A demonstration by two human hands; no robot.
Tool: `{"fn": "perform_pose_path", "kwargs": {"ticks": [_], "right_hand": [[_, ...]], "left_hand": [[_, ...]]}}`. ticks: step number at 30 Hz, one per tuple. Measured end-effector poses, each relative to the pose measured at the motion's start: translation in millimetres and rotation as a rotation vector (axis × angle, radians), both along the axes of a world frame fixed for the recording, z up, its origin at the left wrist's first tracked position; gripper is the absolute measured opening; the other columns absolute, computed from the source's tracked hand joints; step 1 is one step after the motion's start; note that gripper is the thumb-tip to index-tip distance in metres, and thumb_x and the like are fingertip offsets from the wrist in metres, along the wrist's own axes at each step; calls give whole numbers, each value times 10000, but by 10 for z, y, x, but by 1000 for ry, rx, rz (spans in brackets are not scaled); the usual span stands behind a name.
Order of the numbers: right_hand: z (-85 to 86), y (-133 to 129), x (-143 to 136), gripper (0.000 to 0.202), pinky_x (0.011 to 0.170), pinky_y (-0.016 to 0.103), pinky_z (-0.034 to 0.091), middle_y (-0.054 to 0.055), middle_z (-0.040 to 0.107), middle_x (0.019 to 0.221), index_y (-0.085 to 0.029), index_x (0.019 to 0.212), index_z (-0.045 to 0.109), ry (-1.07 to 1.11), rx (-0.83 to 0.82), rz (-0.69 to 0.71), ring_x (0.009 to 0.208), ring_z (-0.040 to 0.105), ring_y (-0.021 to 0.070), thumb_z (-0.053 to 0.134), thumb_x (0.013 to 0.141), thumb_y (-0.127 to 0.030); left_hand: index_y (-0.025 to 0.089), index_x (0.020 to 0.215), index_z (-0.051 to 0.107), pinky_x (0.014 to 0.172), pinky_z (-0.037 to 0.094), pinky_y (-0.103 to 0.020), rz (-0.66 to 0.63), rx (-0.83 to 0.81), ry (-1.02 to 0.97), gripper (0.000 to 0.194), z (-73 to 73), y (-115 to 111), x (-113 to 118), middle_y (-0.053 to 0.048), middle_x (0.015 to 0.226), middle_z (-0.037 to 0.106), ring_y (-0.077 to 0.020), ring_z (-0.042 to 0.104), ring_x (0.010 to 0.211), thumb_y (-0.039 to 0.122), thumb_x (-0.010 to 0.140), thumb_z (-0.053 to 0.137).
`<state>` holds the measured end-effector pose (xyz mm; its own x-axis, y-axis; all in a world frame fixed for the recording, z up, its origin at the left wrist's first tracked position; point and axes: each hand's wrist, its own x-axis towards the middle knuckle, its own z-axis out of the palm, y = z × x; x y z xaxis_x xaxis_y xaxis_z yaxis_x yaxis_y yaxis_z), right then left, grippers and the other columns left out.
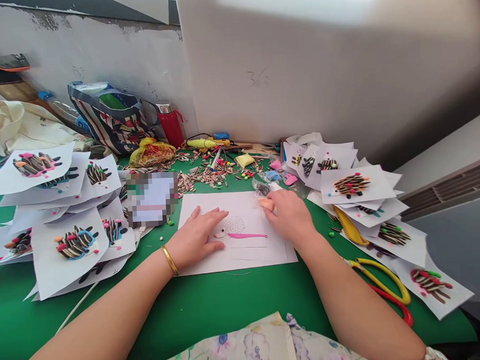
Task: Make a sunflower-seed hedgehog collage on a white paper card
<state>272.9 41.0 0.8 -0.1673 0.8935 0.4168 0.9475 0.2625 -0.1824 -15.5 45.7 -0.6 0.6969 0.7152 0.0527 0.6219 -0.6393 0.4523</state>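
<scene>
A white sheet of paper (pixel 247 256) lies on the green table in front of me, with a printed dotted hedgehog outline (pixel 233 224) and ruled lines. My left hand (pixel 200 236) rests flat on its left part, fingers spread, holding nothing. A pink plastic modelling tool (pixel 248 236) lies across the sheet, right of my left fingertips. Over the sheet's upper right corner, my right hand (pixel 289 215) has its fingers bent round a small plastic packet of orange clay (pixel 266 203). A clear packet with dark contents (pixel 261 188) touches it; the fingertips are partly hidden.
Stacked cards with seed-covered hedgehogs stand left (pixel 70 261) and right (pixel 351 184). Behind the sheet lie scattered sunflower seeds (pixel 202 177), coloured beads and clay packets (pixel 290 179). Yellow-and-red scissors (pixel 388 285) lie right. A red flask (pixel 170 127) and striped bag (pixel 110 119) stand at the back.
</scene>
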Motion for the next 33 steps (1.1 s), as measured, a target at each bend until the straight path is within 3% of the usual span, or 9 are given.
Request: {"fn": "perform_pose_path", "kwargs": {"ticks": [3,12,16,19,22,24,28,31,33], "right_hand": [[-15,19,106,186,742,378,463,113,624,900,-203,929,610,-104,-39,-147,885,551,274,636,845,-368],[41,4,24,121,708,354,456,99,645,889,-201,902,592,-65,-61,-134,847,580,257,614,831,-297],[91,-79,-134,268,787,352,492,76,680,1023,-210,1110,568,200,-68,70,921,625,244,581,847,-258],[77,-147,-282,448,916,381,493,93,634,1203,-215,1316,480,298,-44,284,1079,600,245,531,872,-205],[47,-183,-379,560,985,424,473,118,569,1283,-221,1413,408,309,-80,414,1169,544,257,529,869,-177],[28,-184,-402,612,971,443,483,134,560,1262,-202,1425,393,302,-137,409,1158,536,272,599,849,-225],[24,-165,-397,467,935,441,472,136,598,1191,-172,1319,480,216,-185,321,1114,539,283,597,872,-246],[68,-167,-393,208,831,368,459,106,640,1046,-174,1116,578,116,-224,259,982,571,252,497,941,-249],[108,-181,-394,177,753,326,425,77,643,931,-183,989,598,62,-237,226,878,571,226,443,973,-267]], "left_hand": [[269,1492,308,1188,121,-586,6,9,-11,752,-6,-10,19,-109,1467,483,-296,387,1398,379,843,672],[251,1449,377,1181,85,-611,40,91,-45,686,14,-20,44,-117,1480,464,-301,375,1402,439,850,657],[221,1301,551,1144,312,-485,158,119,-274,413,68,-86,145,-109,1386,556,-258,487,1302,405,931,545],[205,1229,588,936,509,-367,273,-73,-504,338,84,-158,282,-92,1177,672,-210,635,1058,377,954,497],[191,1111,626,789,543,-316,304,-213,-660,288,89,-205,417,-67,1036,702,-184,662,887,393,931,530],[184,1042,633,737,540,-300,318,-263,-707,265,103,-217,483,-51,951,706,-173,658,816,403,913,558],[193,1000,650,733,520,-294,307,-273,-688,241,171,-214,567,-37,916,706,-169,642,806,401,907,570],[193,961,661,727,508,-289,307,-264,-678,239,235,-197,616,-36,910,703,-169,629,805,408,903,576],[187,945,655,713,504,-283,314,-274,-698,244,265,-182,646,-31,886,691,-162,619,785,413,901,574]]}}
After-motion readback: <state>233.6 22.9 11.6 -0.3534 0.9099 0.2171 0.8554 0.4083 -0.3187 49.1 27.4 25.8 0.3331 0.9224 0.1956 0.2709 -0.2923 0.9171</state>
